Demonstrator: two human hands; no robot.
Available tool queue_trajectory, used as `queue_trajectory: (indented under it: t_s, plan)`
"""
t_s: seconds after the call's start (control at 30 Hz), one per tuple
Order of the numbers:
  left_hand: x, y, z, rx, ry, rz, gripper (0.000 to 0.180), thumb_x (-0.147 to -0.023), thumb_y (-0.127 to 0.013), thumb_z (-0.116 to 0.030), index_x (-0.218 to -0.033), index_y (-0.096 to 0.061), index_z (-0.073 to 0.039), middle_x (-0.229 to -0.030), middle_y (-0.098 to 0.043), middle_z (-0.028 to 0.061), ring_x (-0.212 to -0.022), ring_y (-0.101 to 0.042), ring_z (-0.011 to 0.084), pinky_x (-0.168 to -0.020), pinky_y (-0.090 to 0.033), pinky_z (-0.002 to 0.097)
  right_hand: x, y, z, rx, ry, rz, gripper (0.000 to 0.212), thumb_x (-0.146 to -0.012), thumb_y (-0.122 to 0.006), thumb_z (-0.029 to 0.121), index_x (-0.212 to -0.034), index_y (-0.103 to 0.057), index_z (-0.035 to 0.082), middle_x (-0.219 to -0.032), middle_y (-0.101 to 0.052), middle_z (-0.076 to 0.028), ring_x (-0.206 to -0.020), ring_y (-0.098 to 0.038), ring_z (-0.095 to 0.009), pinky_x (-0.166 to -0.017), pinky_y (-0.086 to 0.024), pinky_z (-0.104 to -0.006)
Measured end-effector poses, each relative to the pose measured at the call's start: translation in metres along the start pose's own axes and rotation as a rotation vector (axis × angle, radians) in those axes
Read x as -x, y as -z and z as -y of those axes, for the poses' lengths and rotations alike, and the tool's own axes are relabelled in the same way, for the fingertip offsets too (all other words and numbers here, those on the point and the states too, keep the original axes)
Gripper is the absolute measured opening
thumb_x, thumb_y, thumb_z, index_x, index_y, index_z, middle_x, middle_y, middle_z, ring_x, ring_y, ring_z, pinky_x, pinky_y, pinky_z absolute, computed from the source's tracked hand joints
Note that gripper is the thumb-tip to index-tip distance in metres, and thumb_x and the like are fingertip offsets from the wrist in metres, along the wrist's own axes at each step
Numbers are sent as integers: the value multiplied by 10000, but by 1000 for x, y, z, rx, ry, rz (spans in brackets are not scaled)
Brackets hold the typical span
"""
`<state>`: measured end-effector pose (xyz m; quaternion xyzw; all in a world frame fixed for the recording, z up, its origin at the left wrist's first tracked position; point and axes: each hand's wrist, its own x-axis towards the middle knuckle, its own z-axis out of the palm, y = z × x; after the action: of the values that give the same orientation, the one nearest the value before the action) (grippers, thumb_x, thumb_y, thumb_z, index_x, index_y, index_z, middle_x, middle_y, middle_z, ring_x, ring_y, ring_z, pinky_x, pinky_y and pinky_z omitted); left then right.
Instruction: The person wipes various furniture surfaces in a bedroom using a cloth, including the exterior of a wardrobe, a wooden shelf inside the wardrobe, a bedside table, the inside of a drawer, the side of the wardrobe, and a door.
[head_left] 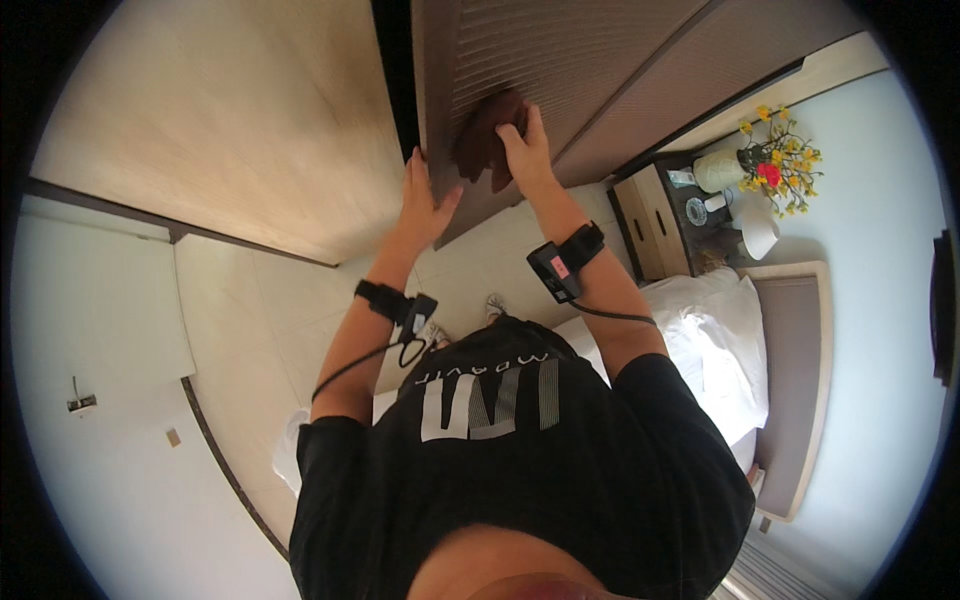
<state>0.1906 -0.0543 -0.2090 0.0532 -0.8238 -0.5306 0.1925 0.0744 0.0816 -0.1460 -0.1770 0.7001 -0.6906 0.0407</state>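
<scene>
**Bright bedroom with pale walls**

Pale tiled floor [290, 300] below a light wooden door [230, 120]. A white-sheeted bed [720, 350] with a grey headboard [795, 370] stands beside a dark nightstand [665, 215] carrying a vase of yellow and red flowers [770, 165]. Pale blue wall [880, 300] behind.

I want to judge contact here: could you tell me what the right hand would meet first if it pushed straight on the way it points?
The right hand already presses a dark brown cloth; right behind that lies the ribbed brown wooden wardrobe door.
</scene>
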Motion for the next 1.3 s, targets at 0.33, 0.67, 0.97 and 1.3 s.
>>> queue_trajectory:
  t_s: [0.33, 0.67, 0.97, 1.3]
  plan:
    - [-18, 25, -15, -157, -283, 40, 561, -798, -540, 30, -1303, -298, 5, -1262, -383, 189, -1159, -413, 303, -915, -432, 370, -36, -16, -6, 153, 132, 14, 425, -794, -545, 105, -1173, -394, -14, -1136, -400, -226, -1046, -441, -366, -932, -355, -397]
    - [-77, 17, -8, -11, -139, -12, 572, -814, -530, 30, -1326, -282, -25, -1294, -367, 163, -1230, -370, 268, -1011, -334, 401, -105, 77, 37, 111, 458, -467, 375, -788, -613, 90, -1114, -452, -1, -1118, -409, -176, -1042, -449, -313, -912, -370, -377]
    - [-95, 9, 9, -114, -61, -76, 628, -809, -555, 45, -1344, -233, -13, -1315, -325, 181, -1229, -352, 274, -1007, -344, 424, -119, 64, 34, 399, 774, -249, 446, -578, -660, -11, -1011, -583, 62, -1095, -452, -155, -1031, -446, -334, -899, -392, -413]
    - [-82, 1, -7, -131, 107, -31, 581, -857, -564, -62, -1350, -258, -33, -1310, -351, 157, -1221, -364, 242, -1001, -359, 397, -154, 205, -11, 566, 710, -444, 345, -692, -578, -52, -1022, -556, 48, -1088, -485, -144, -1005, -466, -345, -858, -401, -397]
